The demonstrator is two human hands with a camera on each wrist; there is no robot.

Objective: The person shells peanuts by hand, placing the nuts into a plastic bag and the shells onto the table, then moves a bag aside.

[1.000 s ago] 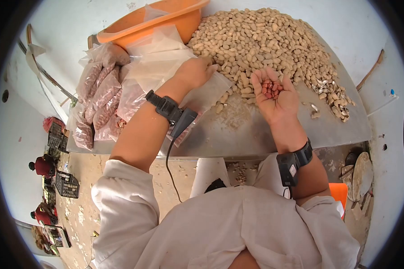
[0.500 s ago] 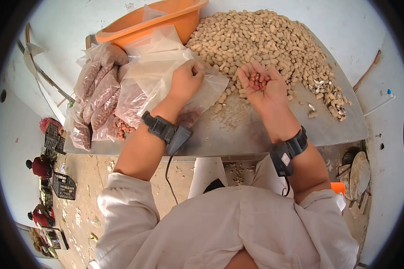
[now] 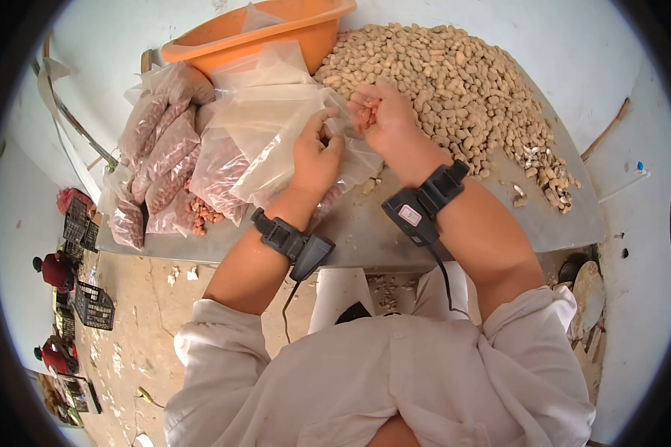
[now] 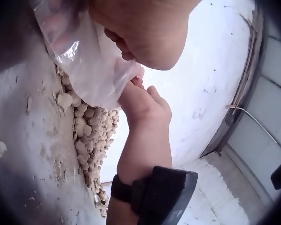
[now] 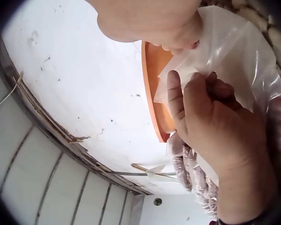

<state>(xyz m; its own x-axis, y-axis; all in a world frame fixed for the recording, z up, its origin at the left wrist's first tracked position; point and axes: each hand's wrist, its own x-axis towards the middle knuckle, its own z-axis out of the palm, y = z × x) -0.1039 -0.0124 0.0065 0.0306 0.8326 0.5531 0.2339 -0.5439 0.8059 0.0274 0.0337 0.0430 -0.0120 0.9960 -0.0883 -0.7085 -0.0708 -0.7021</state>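
Note:
My right hand (image 3: 391, 123) cups reddish shelled peanuts (image 3: 370, 110) in its curled fingers, right at the upper edge of a clear plastic bag (image 3: 359, 153). Close on its left, my left hand (image 3: 318, 156) grips that bag with curled fingers, the index finger more extended. From the left wrist, the bag (image 4: 100, 79) hangs below the left hand and its edge overlaps the fingers of the right hand (image 4: 143, 105). Flat empty bags (image 3: 272, 123) lie beneath the left hand. Behind the right hand rises a heap of unshelled peanuts (image 3: 455, 82).
Filled bags of shelled peanuts (image 3: 173, 145) are piled at the left of the metal table (image 3: 365, 238). Some loose kernels (image 3: 203, 214) lie beside them. An orange basin (image 3: 306, 41) stands at the back. Broken shells (image 3: 552, 179) lie at the right; two people sit far left.
My right hand has swung left from in front of the peanut heap to the bag, turning its palm and kernels leftward. The left hand has shifted slightly, and its fingers have spread a little.

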